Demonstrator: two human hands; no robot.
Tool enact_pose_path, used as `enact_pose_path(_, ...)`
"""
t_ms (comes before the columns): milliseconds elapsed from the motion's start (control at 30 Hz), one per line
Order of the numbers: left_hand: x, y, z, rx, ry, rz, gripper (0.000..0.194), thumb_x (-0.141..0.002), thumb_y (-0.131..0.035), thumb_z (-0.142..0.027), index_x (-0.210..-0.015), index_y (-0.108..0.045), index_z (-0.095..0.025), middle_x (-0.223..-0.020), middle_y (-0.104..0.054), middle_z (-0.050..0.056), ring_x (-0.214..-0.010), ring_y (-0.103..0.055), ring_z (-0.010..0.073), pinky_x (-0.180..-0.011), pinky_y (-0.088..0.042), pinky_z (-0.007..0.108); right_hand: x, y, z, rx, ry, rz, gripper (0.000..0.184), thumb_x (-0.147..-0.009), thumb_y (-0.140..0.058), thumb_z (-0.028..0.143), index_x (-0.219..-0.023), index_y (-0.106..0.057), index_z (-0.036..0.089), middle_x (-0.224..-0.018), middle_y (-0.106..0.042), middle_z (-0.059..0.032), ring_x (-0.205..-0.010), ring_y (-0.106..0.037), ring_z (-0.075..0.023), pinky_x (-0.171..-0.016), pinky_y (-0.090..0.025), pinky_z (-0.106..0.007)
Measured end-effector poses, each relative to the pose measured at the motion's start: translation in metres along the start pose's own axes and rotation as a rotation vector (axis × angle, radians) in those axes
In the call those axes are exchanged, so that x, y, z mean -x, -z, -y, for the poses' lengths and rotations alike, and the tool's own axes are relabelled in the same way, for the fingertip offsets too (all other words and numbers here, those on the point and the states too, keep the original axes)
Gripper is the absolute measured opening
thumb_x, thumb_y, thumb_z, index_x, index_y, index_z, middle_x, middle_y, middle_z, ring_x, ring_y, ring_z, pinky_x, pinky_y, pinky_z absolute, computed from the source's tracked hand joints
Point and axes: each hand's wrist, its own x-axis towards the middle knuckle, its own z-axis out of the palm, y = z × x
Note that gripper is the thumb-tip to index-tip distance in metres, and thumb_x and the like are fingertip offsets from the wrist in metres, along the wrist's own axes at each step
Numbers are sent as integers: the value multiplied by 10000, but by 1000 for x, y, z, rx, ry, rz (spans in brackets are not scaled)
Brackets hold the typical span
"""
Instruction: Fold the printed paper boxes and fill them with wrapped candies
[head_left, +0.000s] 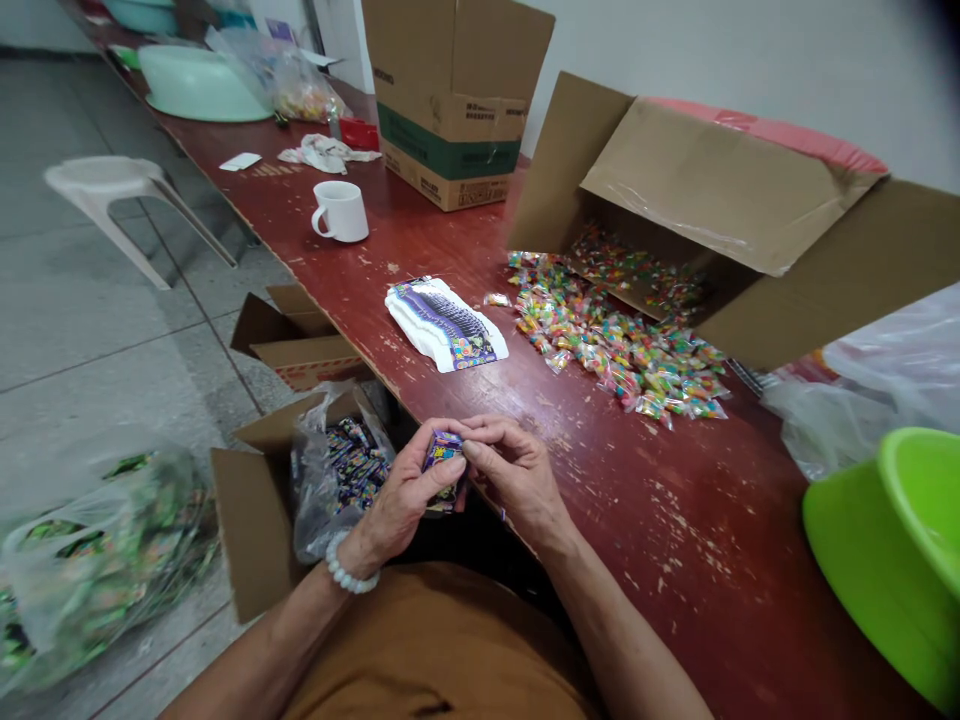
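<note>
Both of my hands meet at the near edge of the red table (660, 520), closed around one small purple packet (442, 452). My left hand (401, 500), with a white bead bracelet at the wrist, wraps the packet from below. My right hand (514, 470) pinches its top edge. A flat stack of purple and white packets (446, 325) lies on the table just beyond my hands. A heap of small colourful wrapped candies (622, 345) spills from a tipped cardboard box (720, 200) at the right.
A floor box lined with a plastic bag (334, 470) holds filled purple packets under my left hand. A green basin (892, 540) sits at the right edge. A white mug (341, 212), an upright carton (450, 95), a pale basin (199, 85), a stool (112, 185).
</note>
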Motion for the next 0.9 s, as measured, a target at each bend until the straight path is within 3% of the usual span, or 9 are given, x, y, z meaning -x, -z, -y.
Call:
enact_pose_path(200,-3,-5,-7,238,108,-91,309,-864,-649,-446,-1068,-604,-217,-836,-637,8,-566,-585,128,-445,-505,231,5,6,3,390,195,81,219,-884,-678,405,-1056,-687,270,-1251,-575,-73,-850,-665,-168,-683,-607,-335)
enact_pose_path(267,-5,-2,-8,291,116,-142,345,-876,-624,-491,-1073,-617,-208,-834,-661,26,-608,-616,147,-481,-529,244,7,7,5,656,291,126,490,-832,-719,474,-1260,-596,272,-1407,-478,-120,-1118,-613,-263,-891,-566,-457)
enact_pose_path(333,-7,2,-8,316,144,-155,353,-891,-599,-503,-1096,-620,-217,-791,-672,24,-610,-627,159,-508,-539,262,7,6,6,937,399,134,857,-735,-780,539,-1448,-419,230,-1531,-339,-175,-1347,-425,-354,-1063,-421,-560)
enact_pose_path(400,-8,6,-5,321,154,-179,341,-897,-598,-491,-1108,-632,-225,-803,-690,19,-630,-639,162,-556,-551,280,7,2,5,1136,476,149,1046,-682,-809,529,-1521,-285,187,-1562,-304,-198,-1393,-333,-388,-1113,-322,-594)
enact_pose_path(533,-9,9,1,268,62,-306,295,-831,-706,-441,-1014,-694,-210,-1004,-722,15,-952,-660,174,-828,-541,262,0,-10,-5,1243,509,261,865,-716,-774,314,-1474,-371,206,-1473,-478,-149,-1289,-424,-354,-1077,-335,-544)
enact_pose_path(633,-9,11,1,151,43,-303,314,-805,-735,-450,-996,-695,-203,-1083,-714,17,-1098,-615,180,-938,-490,253,-8,-17,-11,1165,461,286,794,-687,-771,277,-1408,-445,206,-1384,-556,-130,-1203,-483,-325,-1033,-388,-493)
enact_pose_path(700,-10,14,0,104,54,-308,366,-807,-724,-476,-1025,-664,-188,-1062,-710,31,-1049,-636,187,-890,-508,270,-16,-17,-12,1131,412,333,827,-680,-794,339,-1414,-435,213,-1364,-559,-127,-1192,-496,-319,-1020,-406,-485)
enact_pose_path(800,-11,33,5,31,108,-355,464,-823,-668,-532,-1124,-560,-196,-920,-690,22,-742,-666,172,-657,-535,297,-42,-3,-10,1080,364,343,998,-638,-842,474,-1471,-358,212,-1442,-461,-155,-1267,-462,-325,-1038,-405,-487)
enact_pose_path(900,-12,74,20,-231,125,-509,528,-842,-591,-572,-1215,-450,-226,-885,-653,20,-629,-639,192,-599,-538,359,-85,23,-7,1075,297,43,878,-731,-796,470,-1437,-395,139,-1417,-450,-208,-1287,-457,-315,-1041,-412,-458)
